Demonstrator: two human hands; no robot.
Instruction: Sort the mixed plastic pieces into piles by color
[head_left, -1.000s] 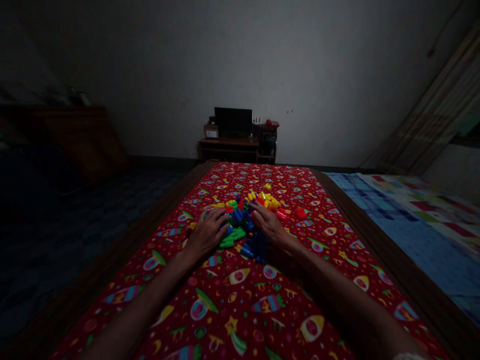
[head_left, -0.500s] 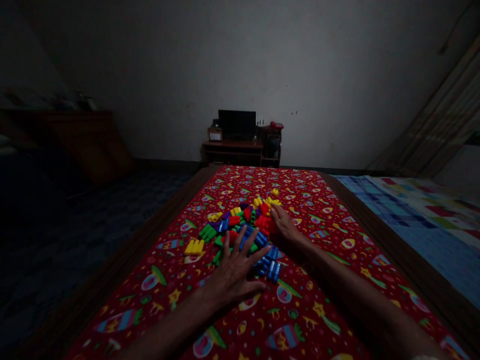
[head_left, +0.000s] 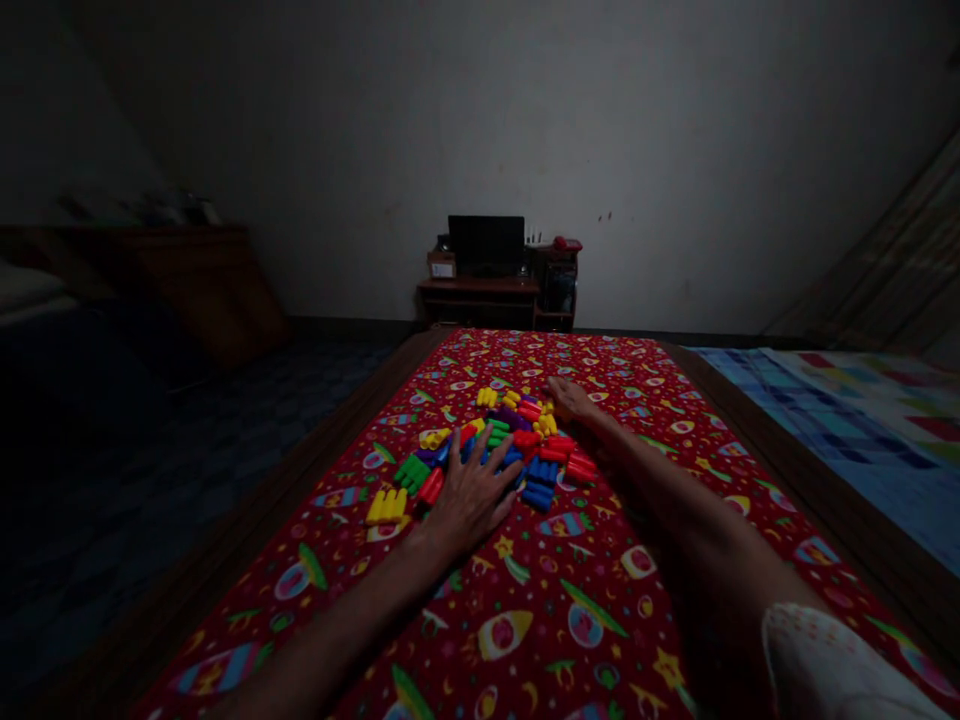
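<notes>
A loose pile of toy building blocks in yellow, green, red, blue and purple lies on the red patterned cloth (head_left: 517, 620). My left hand (head_left: 472, 492) rests over the near part of the pile, fingers spread and palm down, hiding some blocks. By its fingers lie a green block (head_left: 412, 473), a red block (head_left: 431, 487) and a blue block (head_left: 538, 496). At the pile's far right side is my right hand (head_left: 572, 400), its fingers stretched out beside several yellow blocks (head_left: 546, 422). Two red blocks (head_left: 580, 467) sit nearer, below that wrist. A yellow block (head_left: 387, 506) is at the left end.
The cloth covers a long table with brown edges (head_left: 352, 395). Beyond it stands a desk (head_left: 478, 287) with a monitor (head_left: 486, 245) against the wall. A wooden cabinet (head_left: 202, 290) is at the left, and a bed with a checked cover (head_left: 795, 410) at the right.
My right hand has moved farther away, to the pile's far side. My left hand has shifted forward a little. Blocks have been pushed about, with red ones now at the right and blue ones farther forward.
</notes>
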